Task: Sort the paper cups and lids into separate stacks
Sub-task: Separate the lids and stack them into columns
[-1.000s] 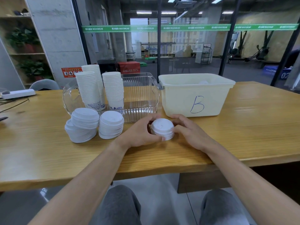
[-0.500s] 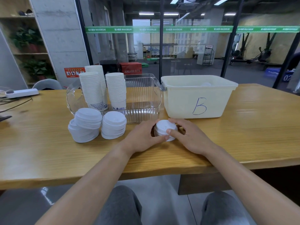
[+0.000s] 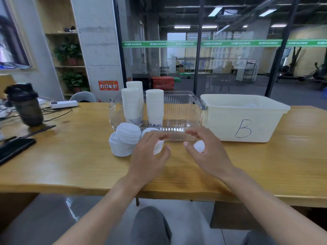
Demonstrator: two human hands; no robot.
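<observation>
1. The table (image 3: 70, 156) is yellow wood with visible grain and a soft shine.
2. The clear bin (image 3: 178, 110) is glossy transparent plastic with ribbed walls.
3. The cream bin (image 3: 230, 124) is matt opaque plastic.
4. The cup stacks (image 3: 154, 106) look like white matt paper.
5. The lid stack (image 3: 123, 142) is smooth white plastic.

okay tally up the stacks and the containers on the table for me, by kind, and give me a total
Paper cup stacks: 3
Lid stacks resting on the table: 2
Clear tray: 1
Cream bin marked B: 1
Total: 7
</observation>
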